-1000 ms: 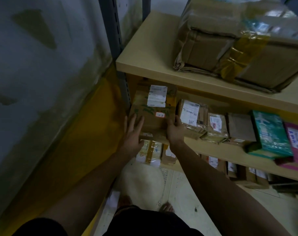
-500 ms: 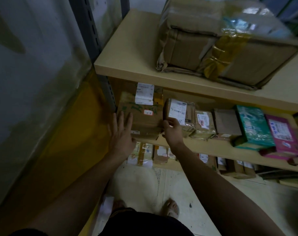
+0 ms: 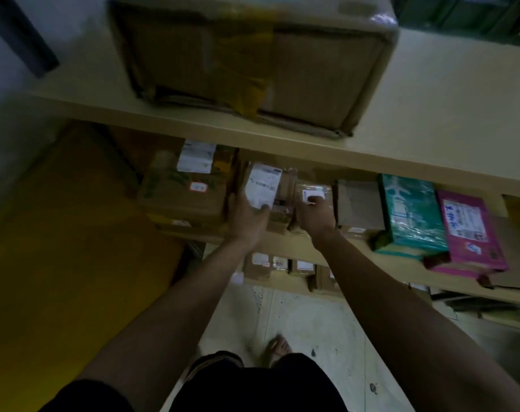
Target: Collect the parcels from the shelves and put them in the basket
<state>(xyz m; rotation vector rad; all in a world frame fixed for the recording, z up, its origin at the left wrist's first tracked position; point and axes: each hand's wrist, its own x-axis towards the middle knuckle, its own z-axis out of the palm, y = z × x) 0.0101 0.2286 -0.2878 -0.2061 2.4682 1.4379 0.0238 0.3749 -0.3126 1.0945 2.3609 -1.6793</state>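
Parcels stand in a row on the middle shelf (image 3: 297,248). My left hand (image 3: 246,217) grips a brown parcel with a white label (image 3: 285,185), fingers on its left side and thumb on the label. My right hand (image 3: 315,220) curls over the top of the small clear-wrapped parcel (image 3: 324,188) right beside it. A larger brown box (image 3: 181,200) stands to the left of both hands, apart from them. No basket is in view.
Right of my hands stand a grey-brown parcel (image 3: 359,203), a teal parcel (image 3: 410,212) and a pink parcel (image 3: 466,230). A big taped carton (image 3: 252,63) sits on the top shelf (image 3: 431,114). More small parcels (image 3: 282,264) line the lower shelf. A yellow-painted wall (image 3: 59,263) is on the left.
Both hands left the large brown box and moved right: the left now grips the labelled parcel, the right the clear-wrapped one. My view shifted right and closer.
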